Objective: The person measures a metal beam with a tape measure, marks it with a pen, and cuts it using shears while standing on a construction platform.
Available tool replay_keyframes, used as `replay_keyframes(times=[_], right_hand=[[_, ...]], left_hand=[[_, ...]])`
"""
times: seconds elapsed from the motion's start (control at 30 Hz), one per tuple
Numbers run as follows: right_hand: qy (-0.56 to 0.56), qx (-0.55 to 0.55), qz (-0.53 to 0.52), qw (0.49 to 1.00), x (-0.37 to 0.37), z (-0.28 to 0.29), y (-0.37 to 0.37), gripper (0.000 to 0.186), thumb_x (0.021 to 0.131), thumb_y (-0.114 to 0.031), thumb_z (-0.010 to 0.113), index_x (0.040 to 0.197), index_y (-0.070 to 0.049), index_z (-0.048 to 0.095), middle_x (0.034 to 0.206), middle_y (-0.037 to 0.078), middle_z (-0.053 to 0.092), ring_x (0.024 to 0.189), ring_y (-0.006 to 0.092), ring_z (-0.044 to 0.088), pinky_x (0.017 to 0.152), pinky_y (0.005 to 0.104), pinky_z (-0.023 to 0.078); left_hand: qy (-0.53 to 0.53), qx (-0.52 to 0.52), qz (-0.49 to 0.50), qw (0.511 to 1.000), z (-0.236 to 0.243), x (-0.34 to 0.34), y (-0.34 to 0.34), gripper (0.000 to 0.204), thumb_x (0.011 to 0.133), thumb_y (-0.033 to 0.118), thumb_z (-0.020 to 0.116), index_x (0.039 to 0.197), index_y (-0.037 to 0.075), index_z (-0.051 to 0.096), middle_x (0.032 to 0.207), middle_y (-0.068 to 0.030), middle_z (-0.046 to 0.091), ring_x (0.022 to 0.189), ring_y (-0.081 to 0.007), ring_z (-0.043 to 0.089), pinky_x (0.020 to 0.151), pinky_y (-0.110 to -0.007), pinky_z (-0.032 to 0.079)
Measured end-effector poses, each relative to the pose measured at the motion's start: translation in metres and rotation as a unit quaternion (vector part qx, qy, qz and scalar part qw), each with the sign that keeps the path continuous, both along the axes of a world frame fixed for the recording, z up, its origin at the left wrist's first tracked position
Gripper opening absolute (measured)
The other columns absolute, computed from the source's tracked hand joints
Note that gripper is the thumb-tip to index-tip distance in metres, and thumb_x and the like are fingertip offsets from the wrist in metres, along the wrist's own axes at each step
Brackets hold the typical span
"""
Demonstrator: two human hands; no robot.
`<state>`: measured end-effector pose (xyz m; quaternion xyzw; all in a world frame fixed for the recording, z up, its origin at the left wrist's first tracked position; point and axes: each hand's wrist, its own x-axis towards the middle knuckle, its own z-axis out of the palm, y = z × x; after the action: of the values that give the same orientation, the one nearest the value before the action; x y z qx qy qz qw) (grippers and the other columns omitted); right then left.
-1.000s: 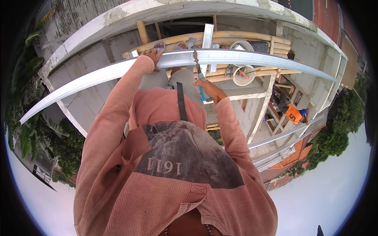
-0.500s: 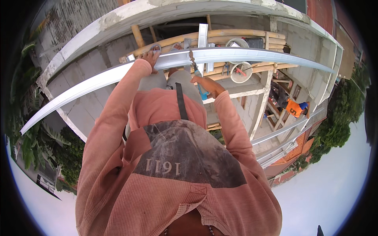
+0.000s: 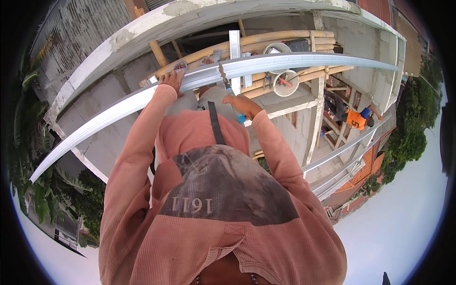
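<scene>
Have metal channel (image 3: 285, 61) running left-to-right, left hand (image 3: 172, 81) on it; tool (image 3: 226, 83) in right hand (image 3: 243, 107) overlapping channel; bucket (image 3: 290, 90) right of hands; bamboo poles (image 3: 289, 36) behind channel; co-worker (image 3: 355, 118) far right.

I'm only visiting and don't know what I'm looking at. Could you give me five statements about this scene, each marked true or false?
1. The left hand is on a long silvery metal strip. True.
2. The right hand is empty. False: it holds a blue-handled tool.
3. A red item shows inside a pale bucket. True.
4. The co-worker wears a green top. False: the top is orange.
5. The wearer's hands are gloved. False: both are bare.
</scene>
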<state>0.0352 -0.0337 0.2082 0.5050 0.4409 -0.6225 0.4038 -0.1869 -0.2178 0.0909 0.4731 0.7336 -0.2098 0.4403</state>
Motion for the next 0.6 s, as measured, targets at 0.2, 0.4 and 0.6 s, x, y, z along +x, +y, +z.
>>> replay_keyframes(times=[0.2,0.4,0.6], right_hand=[[0.016,0.007,-0.023,1.000,0.011,-0.016,-0.002,0.066,0.074,-0.052,0.065,0.118,-0.002,0.070,0.124,0.025,0.062,0.106,0.0329,0.059,0.092,0.0394,0.045],[0.043,-0.006,0.053,0.998,0.014,0.002,0.004,0.071,0.074,-0.057,0.062,0.118,-0.001,0.066,0.125,0.022,0.059,0.102,0.0336,0.057,0.088,0.0397,0.046],[0.062,0.021,0.031,0.997,0.057,-0.013,-0.018,0.076,0.073,-0.055,0.063,0.122,0.003,0.061,0.126,0.026,0.059,0.111,0.0344,0.058,0.094,0.0373,0.045]], left_hand=[[-0.012,-0.012,0.001,1.000,0.003,-0.003,0.012,0.104,0.075,0.043,0.082,0.154,0.019,0.019,0.145,-0.0150,0.041,0.137,-0.0371,0.039,0.113,-0.054,0.034],[-0.003,-0.026,0.010,1.000,-0.007,-0.005,0.013,0.109,0.067,0.043,0.084,0.153,0.021,0.021,0.145,-0.0144,0.043,0.136,-0.0368,0.043,0.112,-0.053,0.037],[0.012,-0.026,-0.007,1.000,-0.011,-0.006,0.013,0.114,0.065,0.046,0.083,0.155,0.018,0.019,0.144,-0.0141,0.042,0.136,-0.0352,0.042,0.111,-0.052,0.037]])
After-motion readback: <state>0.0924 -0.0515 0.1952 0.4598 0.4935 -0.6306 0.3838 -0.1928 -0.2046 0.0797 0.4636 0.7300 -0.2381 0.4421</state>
